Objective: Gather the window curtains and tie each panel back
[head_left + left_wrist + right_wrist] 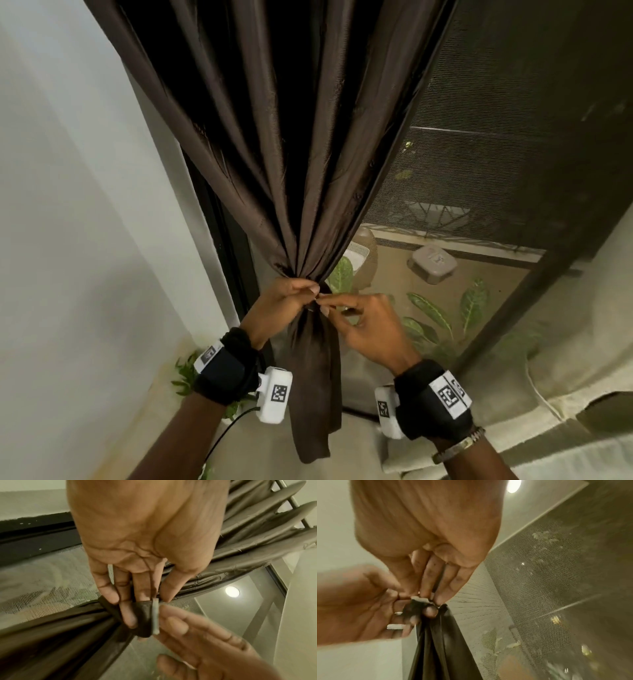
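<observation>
A dark brown curtain point(274, 154) hangs in front of me, its folds drawn into one bunch at waist height with a loose tail below. My left hand point(291, 298) grips the bunch. In the left wrist view its fingers point(142, 588) lie over a dark tieback band point(144, 619) wrapped round the fabric point(257, 540). The band ends in a pale strip point(155, 616). My right hand point(342, 310) pinches that strip point(419, 599) with its fingertips point(428, 588), right against the left hand point(368, 608). The far side of the band is hidden by the fabric point(440, 649).
A white wall point(68, 205) runs along the left. A mesh-screened window point(496, 154) fills the right, with leafy plants point(431, 311) behind it. A small potted plant point(186, 373) stands low at the left, and beige covered furniture point(565, 394) lies at the lower right.
</observation>
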Available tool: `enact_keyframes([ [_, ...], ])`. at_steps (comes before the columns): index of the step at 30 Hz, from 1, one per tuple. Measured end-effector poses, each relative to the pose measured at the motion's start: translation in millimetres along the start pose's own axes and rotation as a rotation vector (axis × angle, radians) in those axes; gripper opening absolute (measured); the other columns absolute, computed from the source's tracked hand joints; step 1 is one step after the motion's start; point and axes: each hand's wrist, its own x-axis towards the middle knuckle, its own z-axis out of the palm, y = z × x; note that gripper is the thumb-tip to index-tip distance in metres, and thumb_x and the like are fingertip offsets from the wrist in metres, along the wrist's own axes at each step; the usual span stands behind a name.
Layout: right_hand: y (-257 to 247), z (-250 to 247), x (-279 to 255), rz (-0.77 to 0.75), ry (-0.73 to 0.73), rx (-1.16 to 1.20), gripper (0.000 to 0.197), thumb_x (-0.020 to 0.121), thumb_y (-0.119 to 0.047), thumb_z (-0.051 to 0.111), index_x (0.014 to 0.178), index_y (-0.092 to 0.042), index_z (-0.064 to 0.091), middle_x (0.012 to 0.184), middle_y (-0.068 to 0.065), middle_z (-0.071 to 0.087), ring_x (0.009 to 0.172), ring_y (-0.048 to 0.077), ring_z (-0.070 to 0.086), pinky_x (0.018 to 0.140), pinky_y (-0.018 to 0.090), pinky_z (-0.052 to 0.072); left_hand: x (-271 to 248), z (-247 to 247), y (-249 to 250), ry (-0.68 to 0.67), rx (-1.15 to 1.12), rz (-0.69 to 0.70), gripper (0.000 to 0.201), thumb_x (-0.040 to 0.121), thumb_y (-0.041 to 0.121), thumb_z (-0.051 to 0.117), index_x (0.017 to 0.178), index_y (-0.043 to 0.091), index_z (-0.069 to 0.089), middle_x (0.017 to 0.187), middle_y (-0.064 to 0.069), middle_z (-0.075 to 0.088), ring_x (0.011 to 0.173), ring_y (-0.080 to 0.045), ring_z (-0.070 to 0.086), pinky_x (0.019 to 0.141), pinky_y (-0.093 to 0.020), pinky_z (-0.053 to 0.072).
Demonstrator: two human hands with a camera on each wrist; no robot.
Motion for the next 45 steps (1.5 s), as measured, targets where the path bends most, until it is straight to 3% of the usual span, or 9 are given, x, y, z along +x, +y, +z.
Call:
enact_keyframes([
  [3, -8.0, -15.5, 15.6, 0.084, 0.0, 0.191, 0.014, 0.1, -0.035, 0.073, 0.107, -0.029, 0.084, 0.085, -0.015, 0.082, 0.079, -0.003, 0.075, 0.076, 0.02, 0.059, -5.8, 9.5, -10.2, 0.208, 0.368, 0.068, 0.015, 0.099, 0.038, 0.07, 0.108, 0.027, 0.075, 0.086, 0.014, 0.081, 0.078, 0.008, 0.074, 0.083, -0.034, 0.062],
  [10, -39.3, -60.5, 55.5, 0.084, 0.519, 0.355, 0.015, 0.095, -0.018, 0.073, 0.08, -0.018, 0.071, 0.075, -0.002, 0.073, 0.072, 0.007, 0.065, 0.071, 0.032, 0.055, -29.2, -6.3, 17.1, 0.744, -0.001, 0.176, 0.017, 0.095, 0.036, 0.076, 0.091, 0.023, 0.065, 0.08, 0.005, 0.079, 0.065, -0.019, 0.077, 0.067, -0.05, 0.065],
  [16, -74.7, -104.6, 91.4, -0.023, 0.777, 0.455, 0.037, 0.095, -0.027, 0.076, 0.125, -0.021, 0.055, 0.105, -0.007, 0.062, 0.094, 0.005, 0.059, 0.088, 0.021, 0.056, 2.1, -66.3, 75.9, 0.877, -0.01, 0.37, 0.06, 0.089, 0.046, 0.081, 0.135, 0.02, 0.053, 0.111, 0.002, 0.07, 0.09, -0.002, 0.069, 0.082, -0.015, 0.055],
  [20, -75.7, -115.7, 104.9, -0.113, 0.548, 0.501, 0.019, 0.104, -0.008, 0.066, 0.121, -0.006, 0.073, 0.11, -0.002, 0.079, 0.103, 0.009, 0.073, 0.094, 0.032, 0.062, 22.0, -95.6, 88.7, 0.922, -0.114, 0.448, 0.034, 0.099, 0.038, 0.072, 0.104, 0.005, 0.071, 0.094, 0.002, 0.074, 0.086, -0.01, 0.069, 0.083, -0.035, 0.059],
  [24, -42.5, -131.8, 94.8, -0.031, 0.98, 0.57, 0.012, 0.106, -0.018, 0.065, 0.105, -0.01, 0.073, 0.095, -0.004, 0.074, 0.084, 0.001, 0.064, 0.082, 0.028, 0.054, 20.3, -124.3, 66.4, 1.261, -0.046, 0.437, 0.031, 0.103, 0.031, 0.065, 0.084, 0.009, 0.056, 0.068, 0.005, 0.051, 0.064, -0.008, 0.043, 0.063, -0.029, 0.036],
  [27, -22.6, -122.2, 93.1, 0.144, 0.883, 0.447, 0.012, 0.102, -0.018, 0.065, 0.109, -0.014, 0.074, 0.096, -0.003, 0.076, 0.08, -0.001, 0.063, 0.08, 0.033, 0.054, 22.9, -121.6, 52.7, 1.127, 0.137, 0.264, 0.026, 0.104, 0.032, 0.063, 0.105, 0.006, 0.066, 0.088, 0.003, 0.065, 0.082, -0.017, 0.064, 0.074, -0.026, 0.041],
  [32, -33.5, -94.0, 93.3, 0.092, 0.716, 0.291, 0.045, 0.104, -0.052, 0.057, 0.069, -0.022, 0.053, 0.063, -0.014, 0.052, 0.065, 0.005, 0.046, 0.062, 0.03, 0.039, 26.6, -87.7, 39.5, 0.827, 0.178, 0.331, 0.048, 0.098, 0.043, 0.07, 0.069, 0.011, 0.048, 0.051, 0.0, 0.05, 0.051, -0.013, 0.052, 0.058, -0.032, 0.049],
  [38, -8.6, -37.2, 64.8, 0.183, 0.496, 0.156, 0.051, 0.101, -0.054, 0.055, 0.081, -0.007, 0.061, 0.066, -0.007, 0.056, 0.062, 0.006, 0.051, 0.059, 0.028, 0.043, 10.9, -45.1, -18.9, 0.669, 0.229, 0.193, 0.053, 0.101, 0.047, 0.065, 0.07, 0.01, 0.044, 0.054, -0.007, 0.056, 0.06, -0.033, 0.059, 0.065, -0.052, 0.053],
  [45, 19.3, 0.5, -8.4, 0.279, 0.292, 0.05, 0.023, 0.101, -0.041, 0.066, 0.089, -0.024, 0.077, 0.084, -0.01, 0.076, 0.08, 0.011, 0.071, 0.068, 0.036, 0.056, -49.9, 35.3, -37.5, 0.675, 0.073, 0.149, 0.036, 0.094, 0.028, 0.077, 0.101, 0.013, 0.045, 0.083, 0.014, 0.054, 0.071, 0.0, 0.063, 0.069, -0.015, 0.049],
])
